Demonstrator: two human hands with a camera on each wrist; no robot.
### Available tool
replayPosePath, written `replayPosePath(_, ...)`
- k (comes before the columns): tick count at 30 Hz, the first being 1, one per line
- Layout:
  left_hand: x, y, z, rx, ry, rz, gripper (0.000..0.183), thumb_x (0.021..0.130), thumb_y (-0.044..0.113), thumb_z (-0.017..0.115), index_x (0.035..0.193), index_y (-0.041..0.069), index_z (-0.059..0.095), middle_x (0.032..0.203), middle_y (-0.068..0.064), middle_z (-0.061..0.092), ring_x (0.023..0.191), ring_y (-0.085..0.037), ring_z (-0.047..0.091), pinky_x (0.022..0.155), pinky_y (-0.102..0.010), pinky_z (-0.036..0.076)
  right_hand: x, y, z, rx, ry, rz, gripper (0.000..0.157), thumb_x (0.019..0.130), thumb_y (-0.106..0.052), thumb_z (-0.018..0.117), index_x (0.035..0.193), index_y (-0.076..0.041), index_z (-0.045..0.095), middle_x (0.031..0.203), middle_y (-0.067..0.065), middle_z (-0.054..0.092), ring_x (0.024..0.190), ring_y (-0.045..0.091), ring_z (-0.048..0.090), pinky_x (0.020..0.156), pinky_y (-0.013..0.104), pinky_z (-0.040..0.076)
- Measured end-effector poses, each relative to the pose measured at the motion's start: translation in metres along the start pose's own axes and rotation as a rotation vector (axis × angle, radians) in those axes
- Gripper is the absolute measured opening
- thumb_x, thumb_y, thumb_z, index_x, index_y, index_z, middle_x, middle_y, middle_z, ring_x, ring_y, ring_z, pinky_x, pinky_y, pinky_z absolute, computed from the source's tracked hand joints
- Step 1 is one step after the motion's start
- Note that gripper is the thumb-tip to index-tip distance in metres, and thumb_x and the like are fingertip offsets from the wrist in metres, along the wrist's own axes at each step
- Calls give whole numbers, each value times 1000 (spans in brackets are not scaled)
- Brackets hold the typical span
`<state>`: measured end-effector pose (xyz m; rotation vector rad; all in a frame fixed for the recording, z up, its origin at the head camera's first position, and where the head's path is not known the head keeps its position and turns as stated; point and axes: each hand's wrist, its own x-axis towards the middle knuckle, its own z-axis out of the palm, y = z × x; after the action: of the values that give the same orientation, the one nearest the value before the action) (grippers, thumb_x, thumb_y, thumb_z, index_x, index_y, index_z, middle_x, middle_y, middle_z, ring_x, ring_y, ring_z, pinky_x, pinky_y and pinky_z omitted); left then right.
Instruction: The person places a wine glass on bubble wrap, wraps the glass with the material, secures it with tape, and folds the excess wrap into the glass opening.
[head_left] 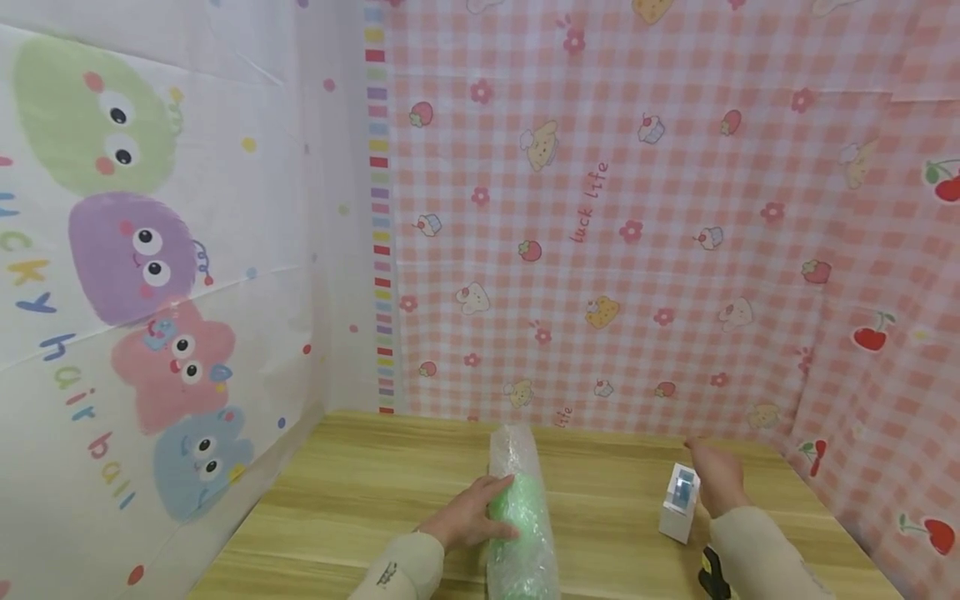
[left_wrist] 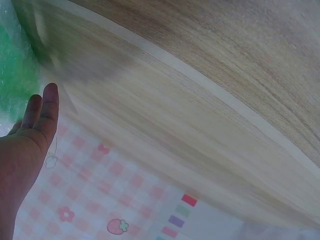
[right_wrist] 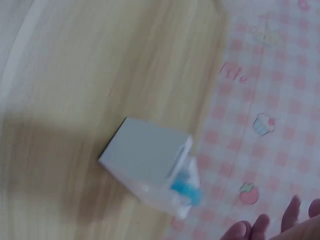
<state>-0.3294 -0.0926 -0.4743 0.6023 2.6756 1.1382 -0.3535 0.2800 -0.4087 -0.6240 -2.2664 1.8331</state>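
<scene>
Bubble-wrapped roll (head_left: 529, 508), left hand (head_left: 474, 512) touching, fingers spread; to the roll's right, a white box (head_left: 677, 518) could topple if the right hand (head_left: 720, 479), loose-fingered and empty, brushes it.

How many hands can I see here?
2: the left hand on the bubble-wrapped roll, the right hand beside the white box. No other hand shows.
</scene>
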Motion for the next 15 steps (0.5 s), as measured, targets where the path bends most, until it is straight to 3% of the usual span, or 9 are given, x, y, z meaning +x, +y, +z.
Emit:
replayPosePath(4, 0, -1, 0, -11, -2, 7, 86, 82, 37, 80, 154, 17, 37, 154, -18, 33, 136, -43, 39, 109, -61, 34, -11, -1, 8, 9, 54, -1, 66, 100, -40, 49, 135, 16, 46, 151, 36, 26, 140, 49, 25, 117, 56, 22)
replayPosePath(7, 0, -2, 0, -18, 1, 10, 86, 82, 36, 80, 154, 17, 36, 153, -18, 33, 136, -44, 38, 109, -62, 33, -24, 6, 14, -4, 77, -10, 68, 99, -47, 50, 130, 14, 52, 148, 37, 31, 136, 49, 29, 115, 58, 24)
replayPosePath(11, 1, -3, 0, -19, 3, 7, 87, 82, 37, 80, 154, 17, 36, 154, -18, 32, 136, -44, 37, 109, -62, 33, -45, 27, 23, -12, 81, -6, 72, 98, -55, 49, 126, 11, 59, 147, 39, 31, 135, 53, 28, 114, 60, 23)
replayPosePath(15, 1, -3, 2, -15, -1, 4, 87, 82, 38, 80, 154, 18, 36, 155, -17, 31, 137, -44, 37, 108, -63, 34, -58, 56, 31, -78, 139, 20, 74, 97, -57, 48, 116, 13, 62, 136, 41, 42, 120, 52, 41, 105, 59, 33)
